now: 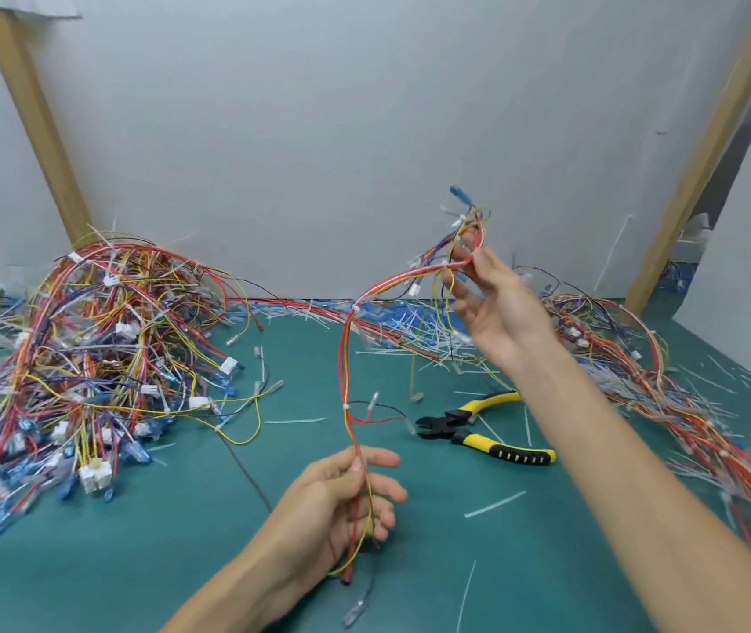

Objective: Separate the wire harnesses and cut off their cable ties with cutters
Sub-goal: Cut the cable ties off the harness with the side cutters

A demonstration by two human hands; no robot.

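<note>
Currently L hand (341, 500) & R hand (490, 303) fingers each pinch one wire harness (345, 358); cutters (485, 429) on mat (159, 564).

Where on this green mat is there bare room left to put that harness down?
Barest: the near-left corner of the mat, in front of the left pile, and the strip between the left hand and the right forearm, below the cutters, with only stray tie offcuts. Crowded: the tie scraps along the back edge and the right pile.
</note>
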